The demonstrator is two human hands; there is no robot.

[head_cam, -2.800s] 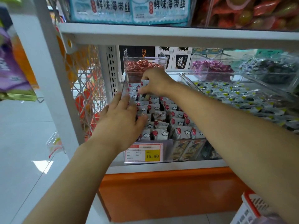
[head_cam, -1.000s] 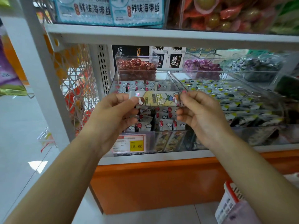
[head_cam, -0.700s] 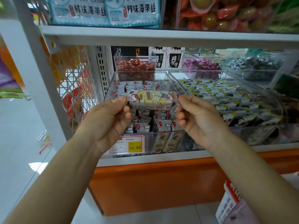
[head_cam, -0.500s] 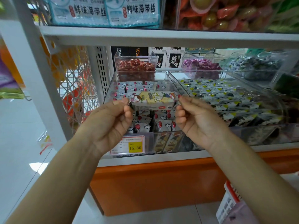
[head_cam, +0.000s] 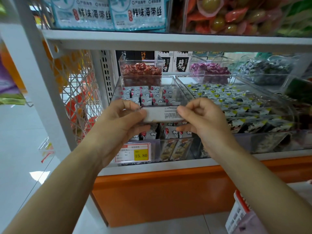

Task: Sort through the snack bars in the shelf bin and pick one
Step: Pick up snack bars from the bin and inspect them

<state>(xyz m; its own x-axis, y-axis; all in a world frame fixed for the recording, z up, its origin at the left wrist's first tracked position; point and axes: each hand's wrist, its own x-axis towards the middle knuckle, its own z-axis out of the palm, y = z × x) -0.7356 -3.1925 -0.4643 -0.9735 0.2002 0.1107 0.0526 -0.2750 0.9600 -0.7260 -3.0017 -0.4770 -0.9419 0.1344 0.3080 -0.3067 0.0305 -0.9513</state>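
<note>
I hold one snack bar (head_cam: 162, 114) level in front of the clear shelf bin (head_cam: 116, 88). Its white back with small printed text faces me. My left hand (head_cam: 122, 120) pinches its left end and my right hand (head_cam: 201, 118) pinches its right end. Behind the bar the bin holds several more bars (head_cam: 148, 97) in grey wrappers with red dots and white clouds, standing in rows.
A price tag (head_cam: 133, 152) reading 15.80 hangs on the bin's front. A second clear bin (head_cam: 287, 105) of packets sits to the right. Small bins of red candies (head_cam: 141, 69) and purple candies (head_cam: 209, 70) stand behind. A wire rack (head_cam: 79, 92) is left, a basket (head_cam: 239, 211) lower right.
My right hand took a bar out of the bin and both hands brought it toward me. In the last half second I turned it from its yellow picture side to its white back.
</note>
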